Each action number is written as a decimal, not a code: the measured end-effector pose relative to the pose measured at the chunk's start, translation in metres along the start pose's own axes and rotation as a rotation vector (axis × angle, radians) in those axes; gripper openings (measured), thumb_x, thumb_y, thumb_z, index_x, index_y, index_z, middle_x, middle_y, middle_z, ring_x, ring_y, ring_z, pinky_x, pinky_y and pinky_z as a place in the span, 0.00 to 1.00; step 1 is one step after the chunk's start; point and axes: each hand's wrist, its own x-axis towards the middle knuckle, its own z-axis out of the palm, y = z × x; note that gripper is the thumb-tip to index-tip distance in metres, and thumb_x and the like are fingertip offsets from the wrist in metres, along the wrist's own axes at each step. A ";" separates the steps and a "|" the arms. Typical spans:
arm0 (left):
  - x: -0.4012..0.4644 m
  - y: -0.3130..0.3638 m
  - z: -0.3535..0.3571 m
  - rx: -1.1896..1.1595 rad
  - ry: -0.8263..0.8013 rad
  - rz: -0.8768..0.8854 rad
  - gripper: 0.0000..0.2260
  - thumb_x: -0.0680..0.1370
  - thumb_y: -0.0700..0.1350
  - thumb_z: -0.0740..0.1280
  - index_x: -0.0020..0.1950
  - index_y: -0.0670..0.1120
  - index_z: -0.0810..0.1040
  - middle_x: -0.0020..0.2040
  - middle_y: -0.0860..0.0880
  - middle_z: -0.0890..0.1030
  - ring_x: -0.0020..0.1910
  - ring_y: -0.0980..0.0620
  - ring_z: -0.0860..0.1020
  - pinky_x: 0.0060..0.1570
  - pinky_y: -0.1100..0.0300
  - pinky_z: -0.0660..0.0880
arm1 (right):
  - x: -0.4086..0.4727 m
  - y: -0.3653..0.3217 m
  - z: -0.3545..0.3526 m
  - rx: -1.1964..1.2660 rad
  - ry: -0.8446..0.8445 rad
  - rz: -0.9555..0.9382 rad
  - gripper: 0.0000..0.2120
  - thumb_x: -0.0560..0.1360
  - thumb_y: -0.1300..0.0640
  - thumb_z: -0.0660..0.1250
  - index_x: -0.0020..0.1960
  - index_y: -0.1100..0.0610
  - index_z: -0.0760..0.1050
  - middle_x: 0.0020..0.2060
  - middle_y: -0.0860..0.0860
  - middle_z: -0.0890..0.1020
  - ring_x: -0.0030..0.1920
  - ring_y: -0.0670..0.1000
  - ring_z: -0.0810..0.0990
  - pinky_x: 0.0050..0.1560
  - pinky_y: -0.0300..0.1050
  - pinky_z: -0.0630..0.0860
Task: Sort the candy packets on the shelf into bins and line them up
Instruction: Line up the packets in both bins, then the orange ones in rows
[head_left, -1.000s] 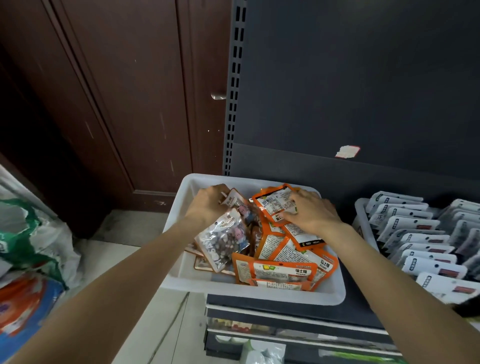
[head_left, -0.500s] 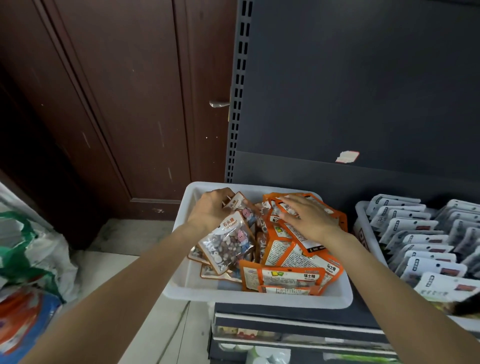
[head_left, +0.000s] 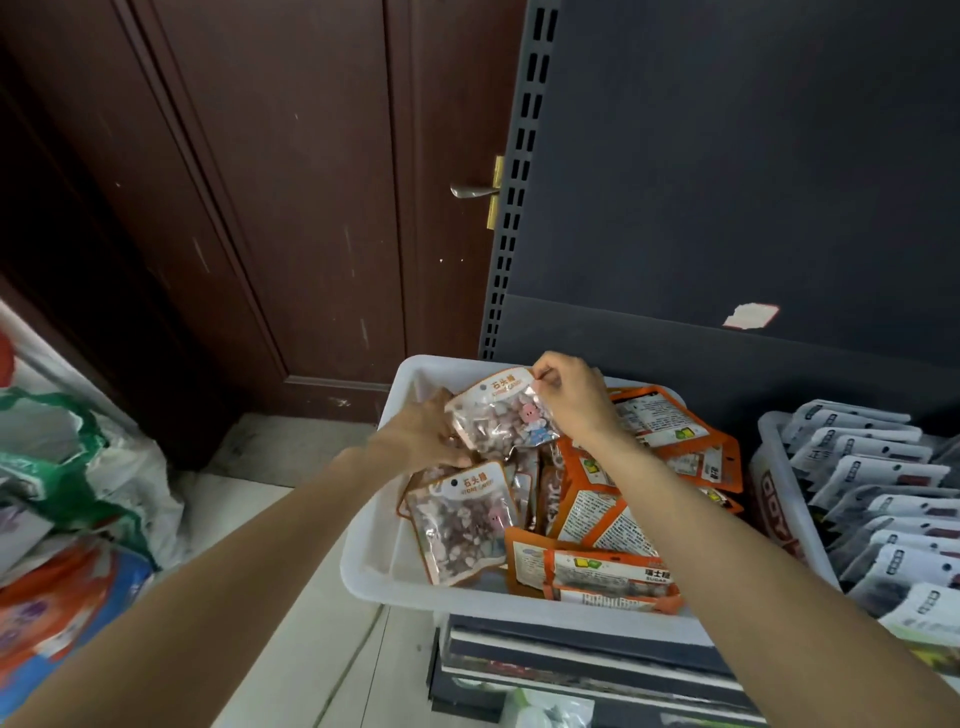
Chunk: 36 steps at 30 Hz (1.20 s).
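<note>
- Small shop, stock/shelf area
- Dark metal shelving with slotted upright (head_left: 514, 218) and back panel (head_left: 727, 182): retail gondola
- White bins (head_left: 415, 587) of identical packets (head_left: 878, 499), lined in rows
- Brown door (head_left: 270, 182) beside the rack, bags (head_left: 67, 467) on the floor

The dark shelf (head_left: 597, 642) carries two white bins (head_left: 519, 605) — side by side — holding candy packets (head_left: 460, 519).
</note>
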 end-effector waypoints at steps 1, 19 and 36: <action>0.001 -0.003 0.002 0.013 -0.021 -0.023 0.41 0.69 0.42 0.76 0.75 0.45 0.56 0.58 0.44 0.79 0.57 0.46 0.78 0.58 0.53 0.74 | 0.000 0.000 -0.001 -0.005 0.000 0.004 0.04 0.76 0.64 0.64 0.49 0.59 0.78 0.46 0.53 0.82 0.48 0.50 0.79 0.46 0.41 0.71; -0.009 -0.007 0.022 0.380 -0.059 0.063 0.05 0.75 0.42 0.70 0.50 0.49 0.81 0.55 0.50 0.79 0.58 0.49 0.75 0.56 0.57 0.72 | -0.022 -0.002 -0.004 0.087 0.006 0.049 0.10 0.78 0.65 0.61 0.57 0.57 0.75 0.54 0.55 0.81 0.54 0.54 0.80 0.46 0.46 0.78; 0.006 0.012 0.005 -0.073 0.392 0.283 0.08 0.75 0.36 0.67 0.51 0.46 0.81 0.50 0.49 0.81 0.51 0.51 0.79 0.53 0.61 0.74 | -0.023 -0.005 0.003 -0.056 -0.072 0.041 0.07 0.77 0.57 0.66 0.53 0.56 0.81 0.49 0.53 0.83 0.50 0.51 0.80 0.44 0.41 0.72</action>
